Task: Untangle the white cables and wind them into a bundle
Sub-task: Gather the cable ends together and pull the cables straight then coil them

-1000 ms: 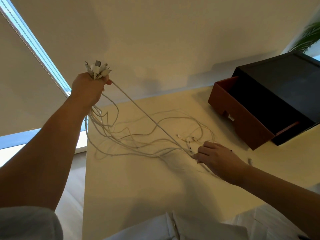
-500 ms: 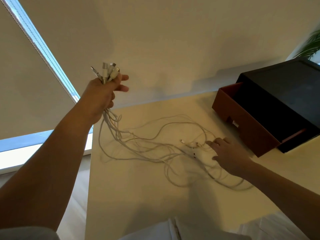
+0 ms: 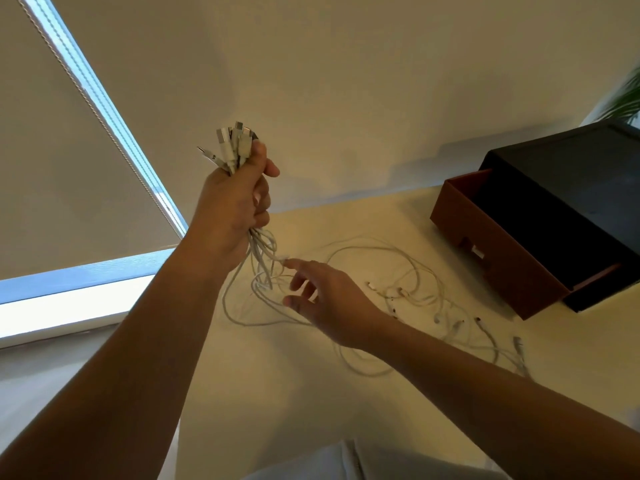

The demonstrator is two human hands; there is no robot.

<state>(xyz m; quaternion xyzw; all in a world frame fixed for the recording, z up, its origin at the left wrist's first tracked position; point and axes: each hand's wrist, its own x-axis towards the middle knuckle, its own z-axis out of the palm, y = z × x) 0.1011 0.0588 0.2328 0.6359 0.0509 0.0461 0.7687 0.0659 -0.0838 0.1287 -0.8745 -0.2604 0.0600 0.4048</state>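
The left hand (image 3: 231, 202) curls its fingers (image 3: 261, 202) tight round the gathered ends of thin white cables (image 3: 261, 247), plugs (image 3: 232, 147) fanning above the fingers, limp strands hanging below them and looping over the counter (image 3: 277, 393). The right hand (image 3: 332, 303) has its fingers (image 3: 301, 265) spread and empty, one tip at the strands just under the left fingers. Light, soft and snag-prone, the cables seem best gripped just beneath the plugs.

Smooth white plastic cables (image 3: 260, 249) with metal-tipped plugs (image 3: 227, 148), matt cream table (image 3: 277, 393), matt dark box (image 3: 561, 199)
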